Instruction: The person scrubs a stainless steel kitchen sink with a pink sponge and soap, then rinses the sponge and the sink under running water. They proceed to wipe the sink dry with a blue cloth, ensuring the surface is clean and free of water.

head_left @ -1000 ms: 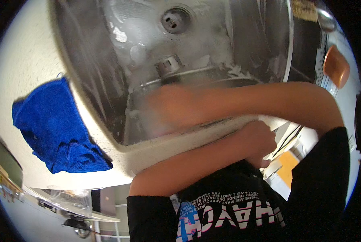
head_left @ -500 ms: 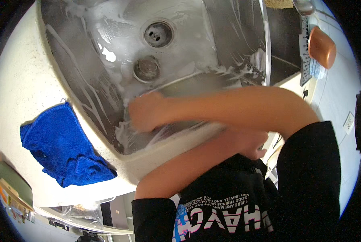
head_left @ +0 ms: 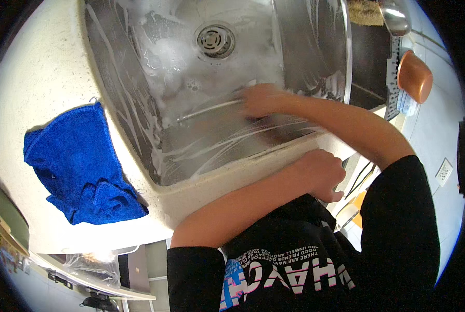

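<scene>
My right hand (head_left: 263, 101) is down in the soapy steel sink (head_left: 211, 140), near the step along its front side. Its fingers are closed, and a small pale edge (head_left: 250, 83) shows beside them; motion blur hides what kind of thing it is. My left hand (head_left: 323, 174) rests curled against the pale counter's front edge, with nothing visible in it. My forearms cross, the right reaching farther over the sink. White foam streaks the sink's walls and floor. A slotted round strainer (head_left: 215, 40) sits in the drain.
A crumpled blue cloth (head_left: 79, 166) lies on the speckled counter (head_left: 45, 88) to the left. At the right stand a copper-coloured bowl (head_left: 415, 77) and a shiny metal vessel (head_left: 396, 15). A clear plastic bag (head_left: 92, 268) lies at the lower left.
My right hand has moved right and farther into the sink from its front left corner. A round piece beside the drain is gone from there; the drain now shows slots. The view has shifted slightly.
</scene>
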A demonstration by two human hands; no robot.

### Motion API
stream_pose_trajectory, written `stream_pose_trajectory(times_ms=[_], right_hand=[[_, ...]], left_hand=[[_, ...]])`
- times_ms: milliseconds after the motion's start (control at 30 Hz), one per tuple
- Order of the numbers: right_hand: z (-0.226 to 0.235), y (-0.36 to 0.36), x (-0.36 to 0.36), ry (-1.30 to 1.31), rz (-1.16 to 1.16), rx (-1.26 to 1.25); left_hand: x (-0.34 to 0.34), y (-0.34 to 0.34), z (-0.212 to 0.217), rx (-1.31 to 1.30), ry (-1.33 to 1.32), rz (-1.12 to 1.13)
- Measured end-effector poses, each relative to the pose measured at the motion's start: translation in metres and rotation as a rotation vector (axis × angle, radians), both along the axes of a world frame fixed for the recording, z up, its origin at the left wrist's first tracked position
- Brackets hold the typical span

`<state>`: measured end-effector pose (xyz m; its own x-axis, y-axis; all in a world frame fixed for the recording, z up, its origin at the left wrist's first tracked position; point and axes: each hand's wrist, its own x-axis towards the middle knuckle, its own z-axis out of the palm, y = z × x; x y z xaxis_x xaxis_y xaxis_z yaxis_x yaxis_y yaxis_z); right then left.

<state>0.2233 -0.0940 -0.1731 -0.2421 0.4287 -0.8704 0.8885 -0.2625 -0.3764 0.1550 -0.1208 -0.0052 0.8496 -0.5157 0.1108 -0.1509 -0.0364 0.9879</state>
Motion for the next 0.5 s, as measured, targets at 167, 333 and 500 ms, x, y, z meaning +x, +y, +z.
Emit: stream_pose_trajectory(times_ms=[167,333,500], right_hand=[[0.038,0.043,-0.032,0.148,-0.061,0.173],[0.038,0.047,-0.052,0.153,-0.04,0.168],[0.054,-0.014,0.027,-0.162,0.069,-0.121]], left_hand=[[0.009,0.012,0.007,0.009,0.102,-0.124],[0.005,0.0,0.005,-0.096,-0.001,0.145],[0.004,-0.004,0.0,-0.015,-0.009,-0.057]])
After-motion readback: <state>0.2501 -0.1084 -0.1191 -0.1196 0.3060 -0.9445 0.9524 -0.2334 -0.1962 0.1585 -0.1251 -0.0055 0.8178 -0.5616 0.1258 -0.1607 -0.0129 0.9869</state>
